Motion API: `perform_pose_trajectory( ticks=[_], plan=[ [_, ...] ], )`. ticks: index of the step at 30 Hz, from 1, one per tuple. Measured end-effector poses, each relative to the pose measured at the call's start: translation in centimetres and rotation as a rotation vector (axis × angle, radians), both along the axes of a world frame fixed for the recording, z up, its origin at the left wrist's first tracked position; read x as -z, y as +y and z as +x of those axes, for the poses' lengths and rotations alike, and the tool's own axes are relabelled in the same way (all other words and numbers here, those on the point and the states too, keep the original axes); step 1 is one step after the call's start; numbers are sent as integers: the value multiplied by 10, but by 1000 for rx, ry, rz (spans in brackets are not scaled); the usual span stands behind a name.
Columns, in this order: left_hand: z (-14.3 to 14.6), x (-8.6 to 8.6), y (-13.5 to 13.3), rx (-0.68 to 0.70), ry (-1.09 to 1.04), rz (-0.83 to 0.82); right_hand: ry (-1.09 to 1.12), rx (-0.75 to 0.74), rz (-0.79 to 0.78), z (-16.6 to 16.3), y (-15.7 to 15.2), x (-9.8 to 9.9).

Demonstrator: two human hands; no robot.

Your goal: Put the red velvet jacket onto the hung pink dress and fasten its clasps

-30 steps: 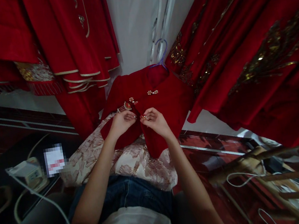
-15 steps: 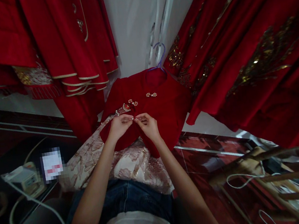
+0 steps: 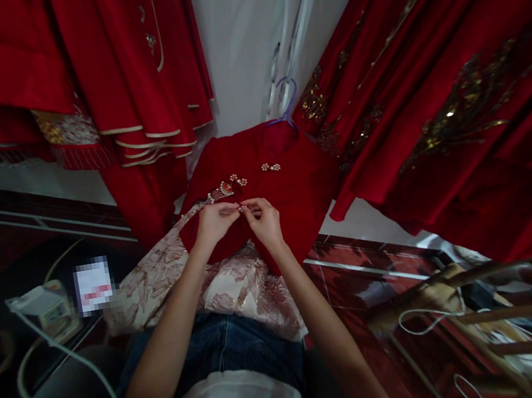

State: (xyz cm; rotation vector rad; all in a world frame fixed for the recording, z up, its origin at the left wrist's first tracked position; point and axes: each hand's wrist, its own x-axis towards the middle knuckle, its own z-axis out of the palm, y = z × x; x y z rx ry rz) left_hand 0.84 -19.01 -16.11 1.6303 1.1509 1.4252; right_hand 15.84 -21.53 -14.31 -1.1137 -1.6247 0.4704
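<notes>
**Red jacket** (image 3: 294, 188): centre frame, hanger (image 3: 286, 98) at 12 o'clock, draped over floral fabric (image 3: 229, 285) on lap. Judged soft, light and limp, pearl trims fragile; best held by front edge beside fastening.

**Left hand** (image 3: 213, 221), **right hand** (image 3: 265, 220): fingertips together, pinching front edge at 6 o'clock of tasselled brooch (image 3: 224, 190).

**One second ago:** hands slightly apart, right hand further toward 3 o'clock.

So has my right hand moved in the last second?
Yes, slightly left: judged against the pearl clasp on the red jacket, the right hand closed in on the left hand.
</notes>
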Motion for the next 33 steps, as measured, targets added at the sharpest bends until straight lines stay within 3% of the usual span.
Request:
perform_pose_trajectory(
  ticks=[7,11,14,21,27,33],
  plan=[
    [-7,3,9,37,56,57,65,-70,-68,6,5,5],
    [-19,5,18,-116,89,102,164,-171,-219,34,-5,5],
    [-29,3,18,-188,125,120,141,-173,-238,56,-15,-6],
    [-15,-9,-4,53,328,169,141,-165,-201,72,-31,-34],
    [-5,-9,-10,-21,444,229,99,-177,-176,78,-33,-32],
    [1,-6,-6,9,311,163,87,-173,-164,84,-27,-29]
  ],
)
